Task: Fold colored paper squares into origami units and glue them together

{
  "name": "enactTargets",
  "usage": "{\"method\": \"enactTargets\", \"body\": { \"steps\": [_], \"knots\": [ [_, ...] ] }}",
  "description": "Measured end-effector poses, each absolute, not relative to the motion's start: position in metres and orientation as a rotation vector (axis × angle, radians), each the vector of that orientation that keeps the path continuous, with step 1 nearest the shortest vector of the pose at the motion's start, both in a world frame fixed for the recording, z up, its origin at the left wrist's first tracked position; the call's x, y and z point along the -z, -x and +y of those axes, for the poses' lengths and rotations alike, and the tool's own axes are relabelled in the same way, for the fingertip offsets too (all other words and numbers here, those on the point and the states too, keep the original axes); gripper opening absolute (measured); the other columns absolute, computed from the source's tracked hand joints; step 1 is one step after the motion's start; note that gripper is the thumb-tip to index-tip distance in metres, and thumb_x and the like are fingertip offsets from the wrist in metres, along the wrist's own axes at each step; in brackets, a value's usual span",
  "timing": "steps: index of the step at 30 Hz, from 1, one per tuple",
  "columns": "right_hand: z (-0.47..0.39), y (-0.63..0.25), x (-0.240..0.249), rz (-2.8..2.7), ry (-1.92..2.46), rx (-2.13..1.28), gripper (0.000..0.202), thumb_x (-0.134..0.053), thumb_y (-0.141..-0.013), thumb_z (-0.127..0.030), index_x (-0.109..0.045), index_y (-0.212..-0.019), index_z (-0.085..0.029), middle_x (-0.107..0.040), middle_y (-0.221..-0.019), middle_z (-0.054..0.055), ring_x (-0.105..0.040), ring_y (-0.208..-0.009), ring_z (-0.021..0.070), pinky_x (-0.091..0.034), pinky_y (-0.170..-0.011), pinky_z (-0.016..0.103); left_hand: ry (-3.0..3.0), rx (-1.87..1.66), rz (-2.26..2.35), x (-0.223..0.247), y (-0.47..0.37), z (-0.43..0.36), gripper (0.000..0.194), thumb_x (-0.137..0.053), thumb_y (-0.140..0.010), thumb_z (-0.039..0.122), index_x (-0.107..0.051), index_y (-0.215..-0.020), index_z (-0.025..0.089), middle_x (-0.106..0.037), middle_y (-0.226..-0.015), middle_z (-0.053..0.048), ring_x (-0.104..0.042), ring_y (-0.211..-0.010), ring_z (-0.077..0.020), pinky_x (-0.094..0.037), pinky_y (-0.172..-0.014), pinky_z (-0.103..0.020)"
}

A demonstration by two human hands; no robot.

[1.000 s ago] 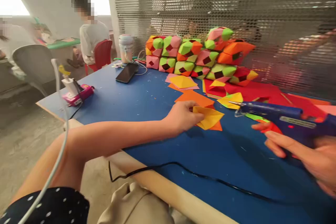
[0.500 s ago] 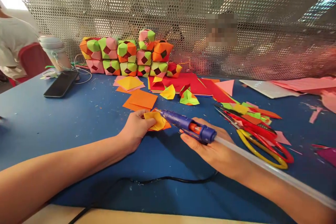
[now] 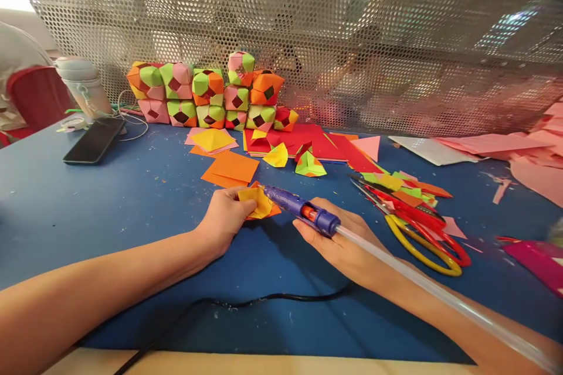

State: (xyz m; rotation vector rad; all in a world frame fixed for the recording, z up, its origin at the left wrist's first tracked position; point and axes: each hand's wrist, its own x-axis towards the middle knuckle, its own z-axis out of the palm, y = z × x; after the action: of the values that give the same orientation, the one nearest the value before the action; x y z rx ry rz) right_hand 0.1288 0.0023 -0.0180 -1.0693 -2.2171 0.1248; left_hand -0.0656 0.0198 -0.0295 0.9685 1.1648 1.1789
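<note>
Head view, left hand: the left hand (image 3: 226, 217) has thumb and fingers pinching a folded yellow-and-orange paper piece (image 3: 261, 204) by its left edge, over the blue tabletop (image 3: 141, 205)
Head view, right hand: the right hand (image 3: 345, 241) is wrapped around a dark-blue plastic glue gun (image 3: 285, 200), grip and trigger hidden; a long translucent rod (image 3: 396, 266) runs from its back
Nozzle: at the paper's upper right, just past the left fingertips; contact cannot be told
Paper feel: likely featherlight, thin, easily crushed; best pinched lightly at an outer edge, clear of the nozzle
Gun feel: probably rigid, heavier, perhaps hot at the tip; best held behind the barrel
Beyond the left fingers: flat orange paper squares (image 3: 233, 167), near
</note>
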Motion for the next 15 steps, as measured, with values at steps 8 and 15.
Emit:
{"method": "enactTargets", "body": {
  "steps": [8,15],
  "knots": [
    [0.0023,-0.1291,0.0187,-2.244,1.068,-0.133,0.007,-0.051,-0.087,-0.030,-0.048,-0.085,-0.023,-0.057,-0.063,-0.003,-0.055,-0.050,0.0117,-0.039,-0.047,0.022,-0.991,-1.164,1.164,0.0333,0.0660,0.0219,0.010,-0.060,-0.062,0.011,-0.067,-0.069,0.012,-0.068,-0.068,-0.003,-0.058,-0.059,-0.0114,-0.043,-0.054,-0.020],
    [0.0015,-0.1293,0.0176,-2.246,1.078,-0.157,0.008,-0.052,-0.086,-0.029,-0.048,-0.085,-0.023,-0.056,-0.062,-0.004,-0.053,-0.048,0.0111,-0.039,-0.046,0.022,-1.007,-1.156,1.179,0.0317,0.0657,0.0213,0.009,-0.057,-0.062,0.010,-0.066,-0.066,0.011,-0.065,-0.062,-0.001,-0.053,-0.053,-0.0088,-0.038,-0.049,-0.018]
  ]
}}
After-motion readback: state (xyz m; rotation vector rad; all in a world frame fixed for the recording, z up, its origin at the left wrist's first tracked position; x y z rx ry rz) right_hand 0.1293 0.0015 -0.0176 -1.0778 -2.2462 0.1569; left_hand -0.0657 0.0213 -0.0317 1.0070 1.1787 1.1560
